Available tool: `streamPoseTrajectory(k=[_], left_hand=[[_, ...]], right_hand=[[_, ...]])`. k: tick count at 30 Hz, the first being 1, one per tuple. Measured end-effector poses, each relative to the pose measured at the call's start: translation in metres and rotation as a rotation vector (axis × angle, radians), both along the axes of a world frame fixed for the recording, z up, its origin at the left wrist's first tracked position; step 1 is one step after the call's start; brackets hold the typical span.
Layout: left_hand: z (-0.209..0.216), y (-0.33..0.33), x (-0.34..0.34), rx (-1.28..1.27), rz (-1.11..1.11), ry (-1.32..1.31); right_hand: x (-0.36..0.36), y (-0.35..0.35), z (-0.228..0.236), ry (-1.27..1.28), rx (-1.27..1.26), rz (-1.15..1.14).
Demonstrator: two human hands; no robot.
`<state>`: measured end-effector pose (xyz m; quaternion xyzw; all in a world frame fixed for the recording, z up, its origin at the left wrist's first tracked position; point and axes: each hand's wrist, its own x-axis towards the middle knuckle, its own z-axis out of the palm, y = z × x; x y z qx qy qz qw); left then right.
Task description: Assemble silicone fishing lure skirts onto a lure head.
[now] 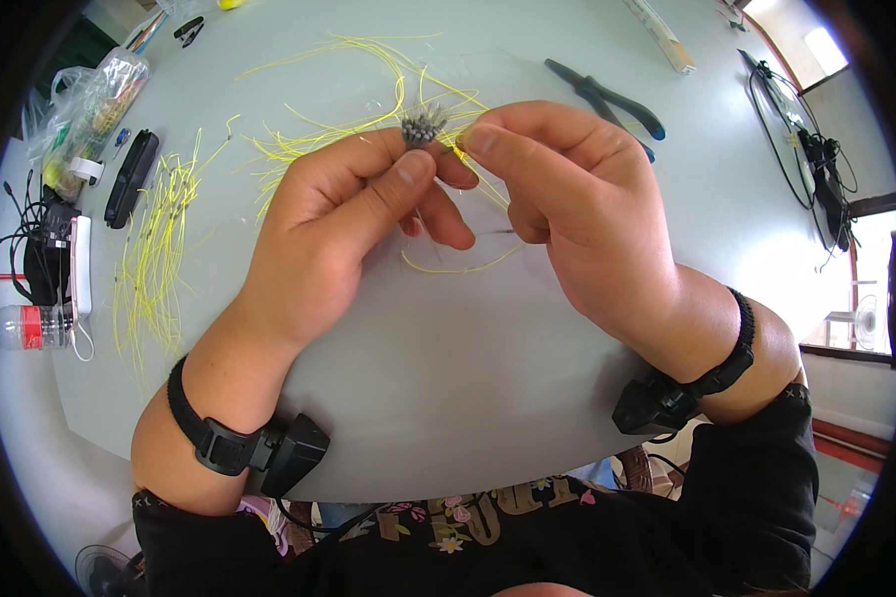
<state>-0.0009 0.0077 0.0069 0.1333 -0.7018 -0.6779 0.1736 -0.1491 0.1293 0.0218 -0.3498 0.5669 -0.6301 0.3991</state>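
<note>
My left hand [324,224] is closed, pinching a tight bundle of thin grey pieces [424,123] between thumb and forefinger. Their many tips fan upward like bristles. Just to the right, my right hand [592,194] has thumb and forefinger pressed together close to the bundle. Whatever it pinches is too small to make out. Thin yellow wires [279,151] lie loosely on the table behind both hands. One curved yellow wire [458,271] rests below the fingers.
A long pile of yellow wires [159,239] lies at left, beside a black case [131,179]. Dark pliers [622,102] lie beyond my right hand. A plastic bag [105,99], bottle [30,326] and black cables [821,169] line the edges of the grey table [448,398].
</note>
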Motion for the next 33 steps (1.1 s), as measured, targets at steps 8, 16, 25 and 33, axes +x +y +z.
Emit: streamPoseTrajectory(k=[8, 16, 25, 33], left_hand=[[0.0006, 0.0048, -0.0026, 0.118, 0.074, 0.049], [-0.0008, 0.0002, -0.0019, 0.132, 0.055, 0.041], [0.0017, 0.0027, -0.0023, 0.144, 0.102, 0.047], [0.0024, 0.0030, -0.0029, 0.148, 0.088, 0.017]], right_hand=[[0.0009, 0.0021, 0.0034, 0.026, -0.003, 0.047], [0.0024, 0.0001, 0.0037, 0.083, -0.051, 0.074], [0.0028, -0.0002, -0.0001, 0.200, 0.037, 0.005], [0.0020, -0.0005, -0.0027, 0.265, 0.083, -0.020]])
